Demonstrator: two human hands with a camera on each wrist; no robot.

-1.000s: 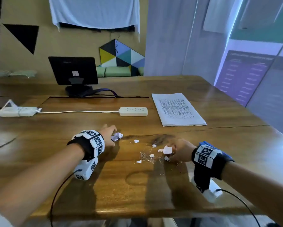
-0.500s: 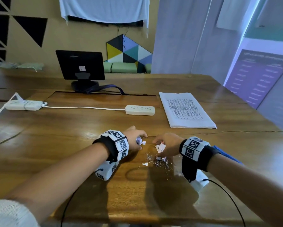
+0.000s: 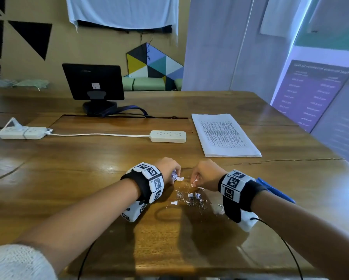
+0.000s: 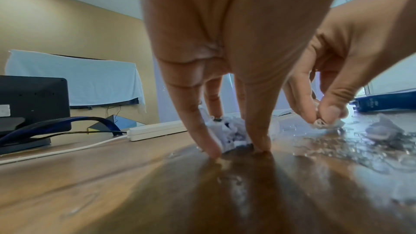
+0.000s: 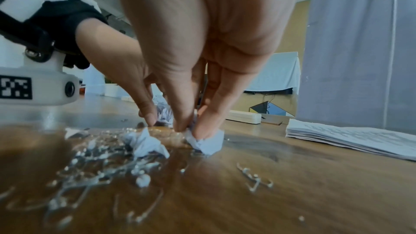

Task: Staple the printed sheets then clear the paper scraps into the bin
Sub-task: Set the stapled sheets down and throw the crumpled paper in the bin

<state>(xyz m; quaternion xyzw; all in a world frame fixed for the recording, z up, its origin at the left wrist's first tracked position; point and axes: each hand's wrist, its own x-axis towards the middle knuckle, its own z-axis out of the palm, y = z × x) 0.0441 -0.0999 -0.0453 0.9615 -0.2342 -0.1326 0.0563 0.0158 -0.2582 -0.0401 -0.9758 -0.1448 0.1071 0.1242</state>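
Left hand (image 3: 168, 168) pinches a crumpled scrap (image 4: 229, 133); right hand (image 3: 206, 174) pinches another scrap (image 5: 208, 142). Loose scraps (image 3: 193, 196) lie on the surface (image 3: 88, 178) just near of both hands, between them, nearer the right.

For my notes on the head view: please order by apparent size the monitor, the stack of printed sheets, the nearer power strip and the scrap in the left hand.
1. Monitor and printed sheets: alike, unranked.
2. Power strip.
3. Scrap, in left hand.

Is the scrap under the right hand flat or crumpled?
Crumpled: the paper scrap pinched by the right hand is a creased wad, not a flat sheet.
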